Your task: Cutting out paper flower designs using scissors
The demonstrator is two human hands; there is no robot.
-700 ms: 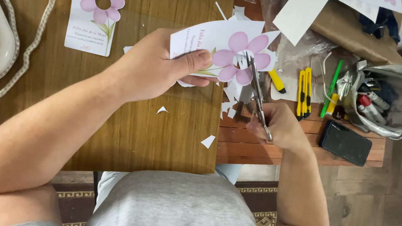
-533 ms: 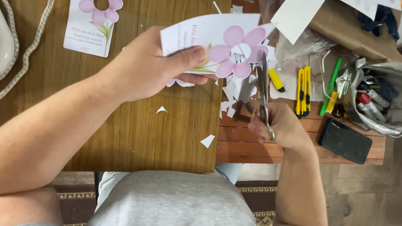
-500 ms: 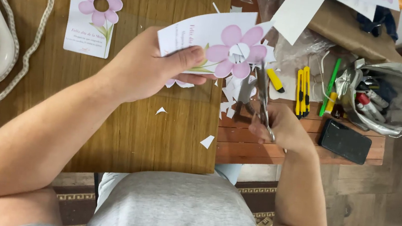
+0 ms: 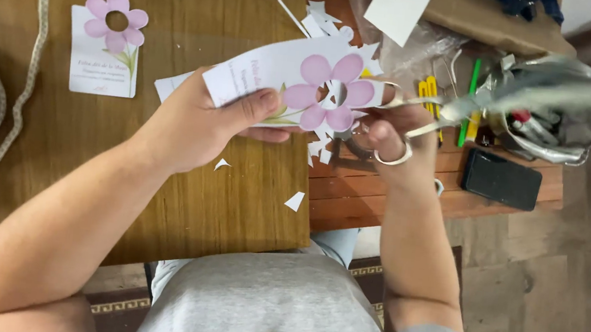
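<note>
While the left hand [image 4: 194, 122] grips a white card [image 4: 283, 77] above the table edge, thumb on top and fingers underneath, closed firmly on the paper, the card is held flat and tilted slightly up to the right. Card bears a pink five-petal flower [image 4: 329, 93] with a hole cut through its centre; a green stem print runs left of it toward the thumb.

Right hand [image 4: 394, 136] sits just right of the flower, fingers threaded through the loops of metal scissors [image 4: 417, 120]; hand closed around the handles. Blades point right, away from the card, blurred; cannot tell whether they are parted or together. One loop shows as a ring below the knuckles.

Second card [image 4: 107, 44], same flower with cut hole, lies flat on the wooden table [image 4: 203, 2] at upper left, well apart from both hands. White paper scraps [image 4: 295, 201] lie on the table near its right edge, below the held card; more offcuts [image 4: 322, 19] above it.

Right of the table, on a reddish slatted surface [image 4: 380, 193]: black phone [image 4: 502, 180], yellow and green pens [image 4: 472, 89], silvery bag [image 4: 558, 106] holding markers. Rope [image 4: 22, 86] runs along the far left side of the table.
</note>
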